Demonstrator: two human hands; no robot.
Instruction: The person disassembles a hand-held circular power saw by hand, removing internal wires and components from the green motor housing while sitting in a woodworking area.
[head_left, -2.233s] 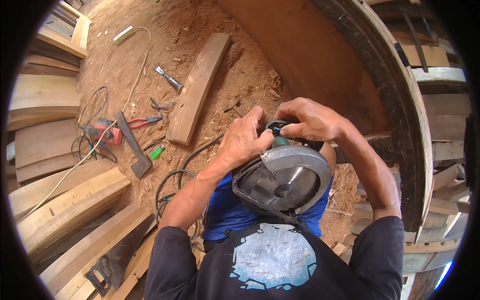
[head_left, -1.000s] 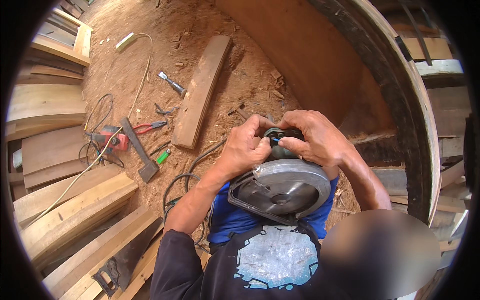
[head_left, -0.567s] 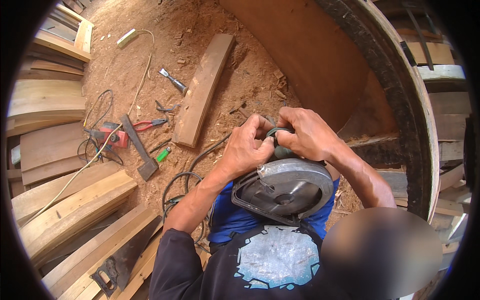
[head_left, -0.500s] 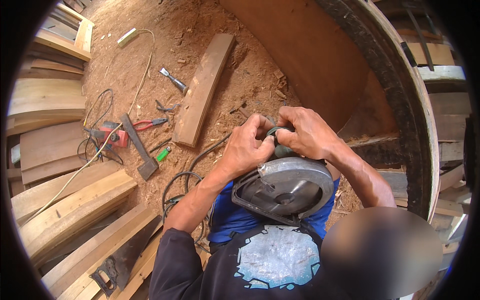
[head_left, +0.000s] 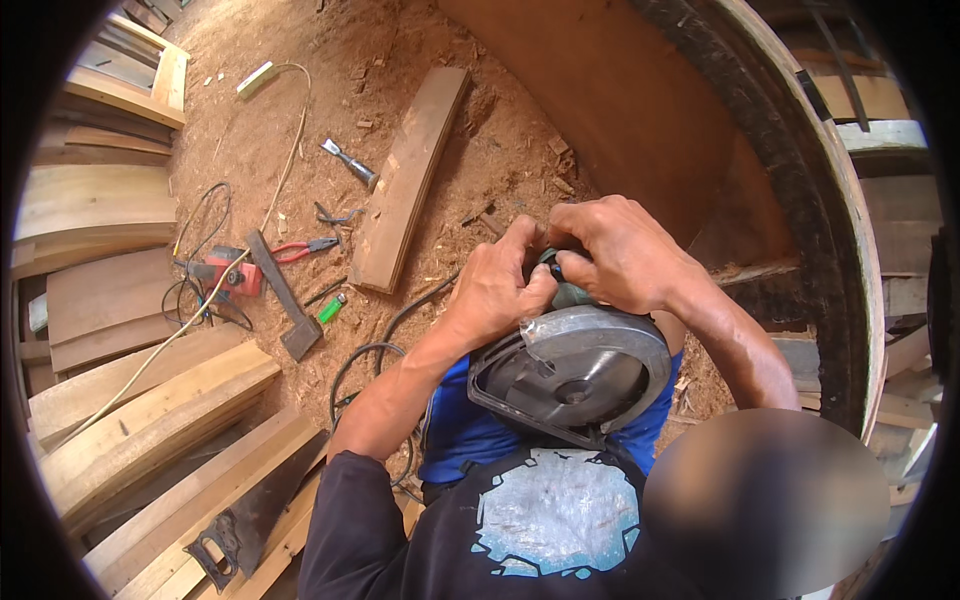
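Observation:
A circular saw (head_left: pixel 597 362) with a grey metal guard and a round blade (head_left: pixel 575 392) rests on my lap, its blade side toward me. At its far end, both hands are closed around its dark green body. My left hand (head_left: pixel 500 290) pinches with thumb and fingers there. My right hand (head_left: pixel 622 255) curls over the same spot, its thumb close to my left thumb. Between the thumbs shows a short dark strip (head_left: pixel 548 258) that looks like cord; the fingers cover most of it. A dark cord (head_left: pixel 420 300) runs from behind my left hand to the ground.
On the sawdust-covered ground lie a plank (head_left: pixel 412 180), a chisel (head_left: pixel 350 163), pliers (head_left: pixel 305 249), a hammer-like tool (head_left: pixel 282 295), a green lighter (head_left: pixel 332 307) and a red power tool (head_left: pixel 230 272). A handsaw (head_left: pixel 250 520) lies on boards at left. A curved wooden hull-like wall (head_left: pixel 840 200) rises at right.
My right hand has shifted slightly up and its fingers have moved over the dark strip, where less of a loop shows. The saw has stayed nearly in place.

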